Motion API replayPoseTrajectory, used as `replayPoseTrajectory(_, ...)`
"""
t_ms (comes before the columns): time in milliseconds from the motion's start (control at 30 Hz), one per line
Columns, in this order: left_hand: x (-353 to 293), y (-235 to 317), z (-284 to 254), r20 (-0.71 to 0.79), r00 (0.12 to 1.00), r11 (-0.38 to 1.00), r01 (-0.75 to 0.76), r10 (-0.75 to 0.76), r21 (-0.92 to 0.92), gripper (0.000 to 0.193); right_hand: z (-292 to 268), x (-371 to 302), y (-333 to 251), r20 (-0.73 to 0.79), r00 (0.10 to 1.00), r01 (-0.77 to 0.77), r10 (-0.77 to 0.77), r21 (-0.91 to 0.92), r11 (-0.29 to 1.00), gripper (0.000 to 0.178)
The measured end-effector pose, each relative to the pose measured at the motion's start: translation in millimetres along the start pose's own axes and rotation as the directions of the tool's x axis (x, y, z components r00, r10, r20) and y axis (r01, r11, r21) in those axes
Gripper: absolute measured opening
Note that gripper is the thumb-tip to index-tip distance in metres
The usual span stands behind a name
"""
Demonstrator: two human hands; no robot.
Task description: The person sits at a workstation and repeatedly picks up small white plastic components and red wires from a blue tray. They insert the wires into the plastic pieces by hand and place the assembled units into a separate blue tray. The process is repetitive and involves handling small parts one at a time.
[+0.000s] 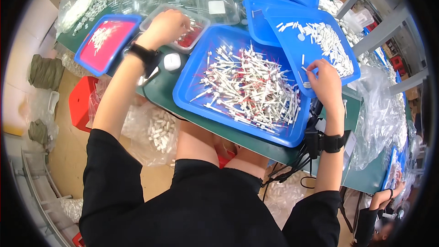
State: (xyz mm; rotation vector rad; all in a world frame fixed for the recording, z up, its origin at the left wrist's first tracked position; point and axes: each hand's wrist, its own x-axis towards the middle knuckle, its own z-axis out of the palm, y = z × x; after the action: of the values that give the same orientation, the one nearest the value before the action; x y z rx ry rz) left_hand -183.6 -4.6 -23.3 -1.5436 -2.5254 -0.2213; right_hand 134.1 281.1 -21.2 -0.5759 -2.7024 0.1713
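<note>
My left hand (pixel 168 28) reaches over a clear plastic box (pixel 204 24) of small red parts, its fingers curled together. What they hold, if anything, is hidden. At the right, my right hand (pixel 325 80) is over the near corner of a tilted blue tray (pixel 288 32), its thumb and finger closed on a small white tube (pixel 305 69). More white tubes (pixel 329 41) are piled in that tray. Between my hands lies a large blue tray (pixel 183 89) heaped with thin white pieces (pixel 249 87), many with red ends or strands.
A blue tray with a pink-red bottom (pixel 84 59) stands left, white pieces on it. A white rounded case (pixel 172 61) is beside the big tray. Clear bags and loose tubes cover the table's back. Black cables (pixel 288 167) hang at the front edge. Another person's arm (pixel 384 196) is far right.
</note>
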Motion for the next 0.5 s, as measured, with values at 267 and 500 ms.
replayPoseTrajectory(267,2,3,8,-0.020,0.995,0.993,-0.095,0.097,0.064,0.009,-21,-9,-19,-0.293,0.942,-0.097,0.164,0.231,0.968,0.012)
replayPoseTrajectory(500,-1,-1,14,-0.221,0.974,0.998,0.039,-0.051,-0.059,0.014,-43,-30,-39,-0.474,0.867,-0.034,0.156,0.255,0.966,0.015)
